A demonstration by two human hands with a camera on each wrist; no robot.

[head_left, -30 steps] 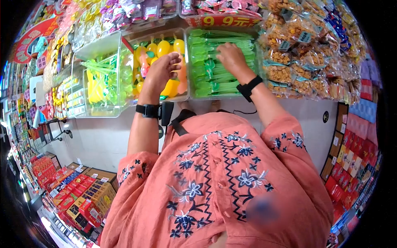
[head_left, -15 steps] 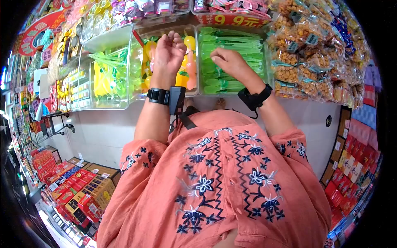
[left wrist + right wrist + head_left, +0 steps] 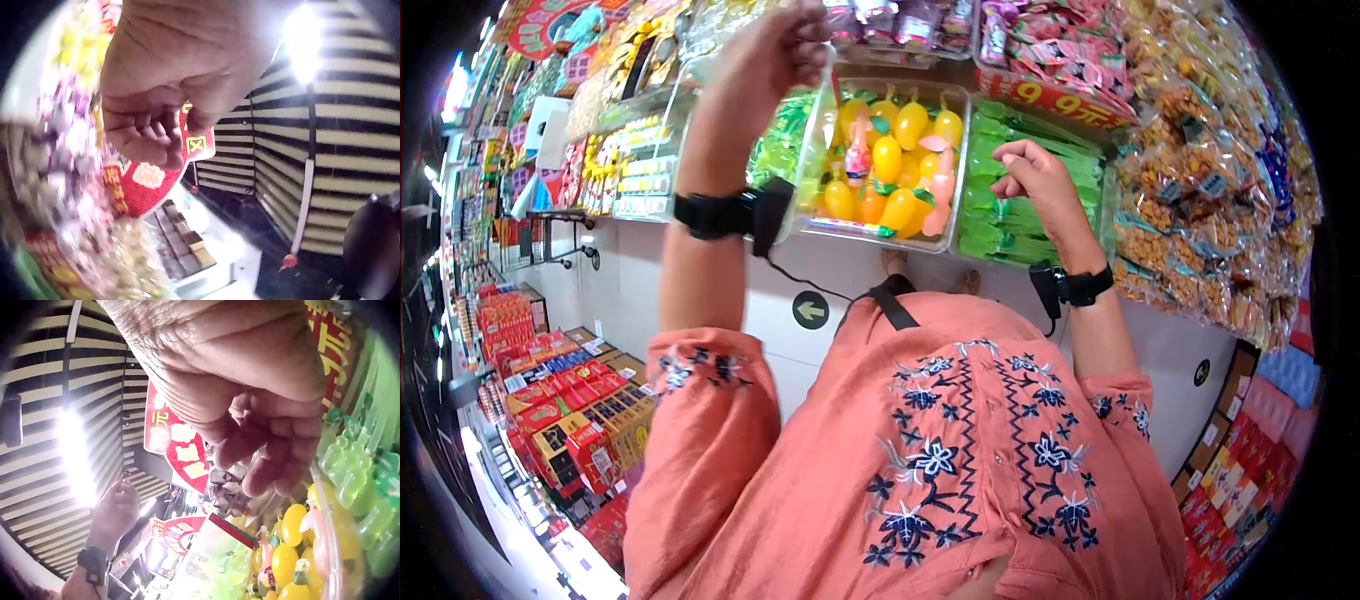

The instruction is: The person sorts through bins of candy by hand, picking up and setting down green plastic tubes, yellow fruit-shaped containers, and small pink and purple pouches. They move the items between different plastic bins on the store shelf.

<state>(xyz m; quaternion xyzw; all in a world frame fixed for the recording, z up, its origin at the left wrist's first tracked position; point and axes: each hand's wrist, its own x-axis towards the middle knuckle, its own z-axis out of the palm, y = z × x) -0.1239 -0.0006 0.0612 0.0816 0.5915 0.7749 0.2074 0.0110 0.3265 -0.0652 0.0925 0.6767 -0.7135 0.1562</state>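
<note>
My left hand [image 3: 765,75] is raised above the clear bin of green items [image 3: 785,140]. Its fingers bend loosely, with nothing seen in them, also in the left wrist view, where the hand [image 3: 178,81] blocks part of a red sign [image 3: 147,187]. My right hand [image 3: 1040,185] hovers over the bin of long green packs [image 3: 985,200], fingers loosely bent and no item visible in them. In the right wrist view that hand [image 3: 244,406] is near yellow mango-shaped items [image 3: 284,556] and green packs [image 3: 375,519]. The mango-shaped items [image 3: 887,157] fill the middle bin.
Bagged brown snacks [image 3: 1175,190] are piled at the right. Behind the bins are pink packs [image 3: 1060,50] and a red price sign [image 3: 1050,92]. Boxed goods [image 3: 580,410] stand at the lower left. Below the bins, white floor [image 3: 780,345] shows.
My left hand has risen up and left, off the mango bin. My right hand has lifted from the green packs and turned. The bins now sit further right in the head view.
</note>
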